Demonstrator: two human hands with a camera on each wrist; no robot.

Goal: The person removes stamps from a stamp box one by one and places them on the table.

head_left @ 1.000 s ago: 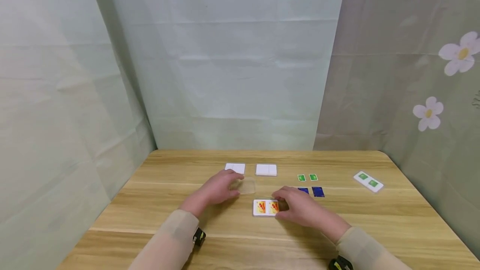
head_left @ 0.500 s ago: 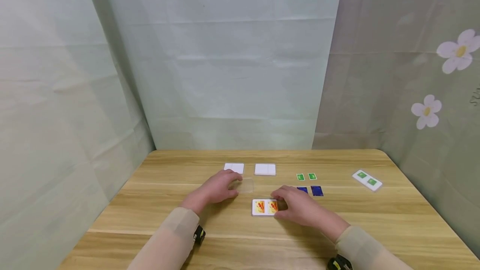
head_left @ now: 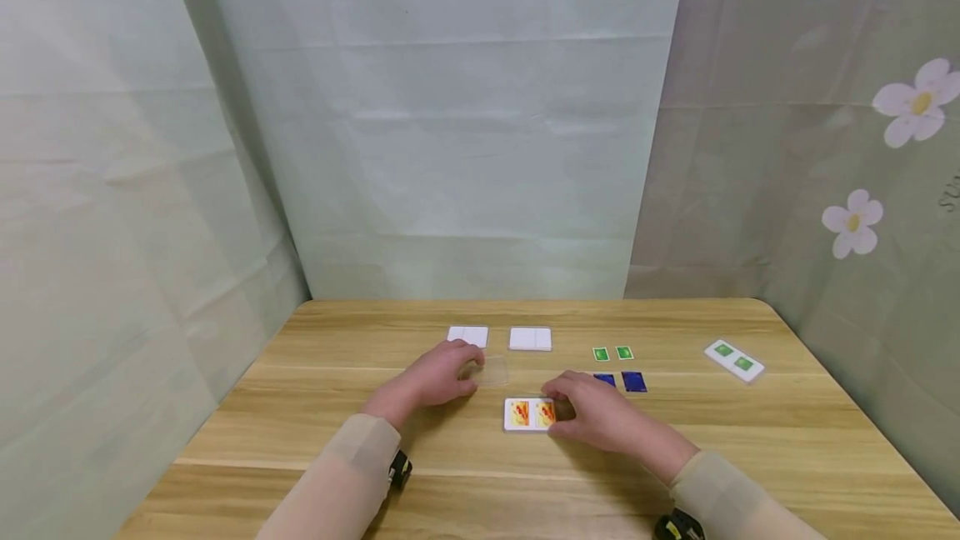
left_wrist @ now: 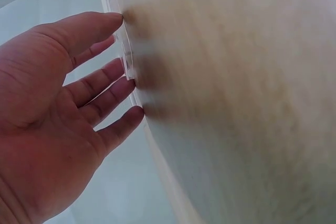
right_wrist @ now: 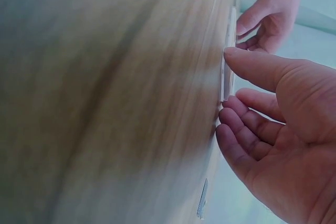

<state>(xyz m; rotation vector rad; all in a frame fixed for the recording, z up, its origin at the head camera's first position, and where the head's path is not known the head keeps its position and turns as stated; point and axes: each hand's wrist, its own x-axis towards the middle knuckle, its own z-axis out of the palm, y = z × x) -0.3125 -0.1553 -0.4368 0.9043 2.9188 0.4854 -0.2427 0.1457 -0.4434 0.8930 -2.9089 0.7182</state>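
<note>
so, left hand [head_left: 437, 375]: we pinch the clear cover [head_left: 493, 371]
right hand [head_left: 600, 415]: we grip the orange-picture card [head_left: 531, 415] on the table [head_left: 465, 473]
seemingly filled: that card, green-picture card [head_left: 734, 360]
seemingly unfilled: two white cards [head_left: 530, 339]
loose: green pieces [head_left: 625, 352], blue pieces [head_left: 634, 382]

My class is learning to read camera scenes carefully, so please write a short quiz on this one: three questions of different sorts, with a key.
1. Which hand has its thumb at the edge of the white card with two orange pictures?
2. True or false: the white card with two green pictures lies slanted, to the right of the blue squares.
3. Fill the gap: the blue squares lie ____ to the person than the loose green squares.

Key: 1. The right hand. 2. True. 3. Nearer.
</note>
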